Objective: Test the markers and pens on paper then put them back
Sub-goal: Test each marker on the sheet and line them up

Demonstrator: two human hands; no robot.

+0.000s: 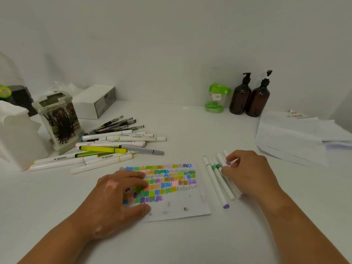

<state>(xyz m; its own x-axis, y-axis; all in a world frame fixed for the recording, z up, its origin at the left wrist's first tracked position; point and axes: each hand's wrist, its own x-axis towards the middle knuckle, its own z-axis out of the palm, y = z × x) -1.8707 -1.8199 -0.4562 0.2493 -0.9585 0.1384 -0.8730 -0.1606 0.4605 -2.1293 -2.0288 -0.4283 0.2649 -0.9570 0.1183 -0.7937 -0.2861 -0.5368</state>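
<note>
A white counter [171,244] carries a scribbled paper [179,202] near its front edge. The left hand [116,197] lies flat and open on the paper; the right hand [249,172] pinches a marker [222,160] among the row beside it.

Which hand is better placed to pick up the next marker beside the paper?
Right. The right hand already touches the markers lying right of the paper; the left hand lies flat on the paper, probably steadying it.

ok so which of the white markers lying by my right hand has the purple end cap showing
The leftmost marker of the group beside the right hand, nearest the test paper. Its near end carries a purple cap; the others' near ends are white or hidden by the hand.
</note>
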